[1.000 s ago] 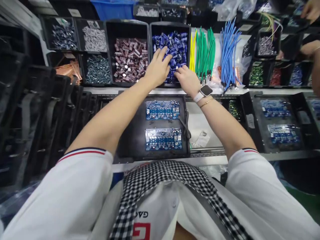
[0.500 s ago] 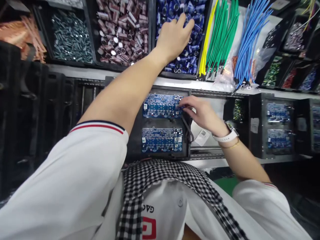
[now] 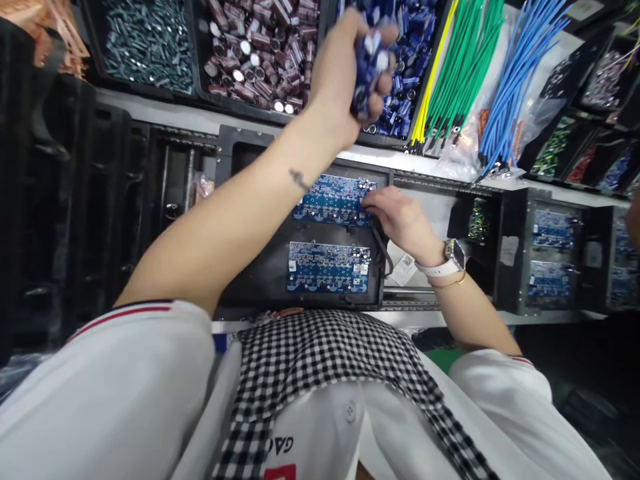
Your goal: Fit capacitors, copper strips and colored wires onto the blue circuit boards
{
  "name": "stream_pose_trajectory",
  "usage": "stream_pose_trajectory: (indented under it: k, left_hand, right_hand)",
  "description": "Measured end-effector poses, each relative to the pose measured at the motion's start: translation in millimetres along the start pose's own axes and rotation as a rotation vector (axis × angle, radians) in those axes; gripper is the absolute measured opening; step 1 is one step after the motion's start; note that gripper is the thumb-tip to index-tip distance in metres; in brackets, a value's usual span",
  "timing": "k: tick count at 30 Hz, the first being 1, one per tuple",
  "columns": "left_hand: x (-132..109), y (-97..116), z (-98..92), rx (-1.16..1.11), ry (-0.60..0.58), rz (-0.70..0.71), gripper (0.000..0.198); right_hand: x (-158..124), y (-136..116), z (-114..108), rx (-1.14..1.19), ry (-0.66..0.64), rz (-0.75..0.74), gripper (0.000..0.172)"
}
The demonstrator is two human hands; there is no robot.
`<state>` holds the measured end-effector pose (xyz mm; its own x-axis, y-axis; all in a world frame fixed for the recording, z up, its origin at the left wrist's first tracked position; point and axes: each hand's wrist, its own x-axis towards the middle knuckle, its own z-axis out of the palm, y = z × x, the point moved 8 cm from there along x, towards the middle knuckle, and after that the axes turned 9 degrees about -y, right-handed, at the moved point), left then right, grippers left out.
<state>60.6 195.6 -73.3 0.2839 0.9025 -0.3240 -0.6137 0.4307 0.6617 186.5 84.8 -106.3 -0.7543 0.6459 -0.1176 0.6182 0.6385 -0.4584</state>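
Note:
My left hand (image 3: 345, 73) is raised over the bin of blue capacitors (image 3: 415, 47), its fingers closed round a handful of blue capacitors (image 3: 369, 63). My right hand (image 3: 400, 217), with a white watch on the wrist, rests at the right end of the upper blue circuit board (image 3: 333, 199), fingers pinched down on it; what they hold is hidden. A second blue circuit board (image 3: 327, 268) lies below it on the same black carrier tray (image 3: 260, 280).
Bins of maroon capacitors (image 3: 260, 53) and grey parts (image 3: 145, 43) stand to the left. Green wires (image 3: 460, 67) and blue wires (image 3: 520, 73) lie to the right. Another carrier with boards (image 3: 550, 260) sits at the right. Black racks fill the left side.
My left hand has lifted out of the blue bin with a handful of capacitors. My right hand came down from the bin to the upper board and stays at its right end.

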Motion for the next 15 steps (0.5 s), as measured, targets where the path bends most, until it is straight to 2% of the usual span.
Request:
stream_pose_trajectory:
  k: [2, 4, 7, 11, 15]
  left_hand:
    - [-44.4, -27.8, -1.0, -0.203, -0.07, -0.063, 0.031]
    - [-82.7, -58.2, -7.5, -0.298, -0.062, -0.154, 0.03]
    - [-125.8, -102.3, -14.5, -0.37, -0.014, -0.323, 0.029]
    - [-159.5, -145.4, -23.4, -0.448, 0.109, -0.492, 0.016]
    - [-166.0, -159.7, -33.2, -0.443, 0.16, -0.505, 0.011]
  right_hand:
    - [0.9, -1.2, -1.0, -0.052, -0.027, 0.006, 0.027]
    - [2.4, -3.0, -3.6, -0.108, -0.036, 0.013, 0.028]
    - [3.8, -13.3, -3.8, -0.187, -0.083, -0.052, 0.031]
    - [3.4, -27.3, 2.9, -0.346, -0.182, -0.188, 0.039]
    - [3.6, -25.1, 7.6, -0.395, -0.258, -0.234, 0.042]
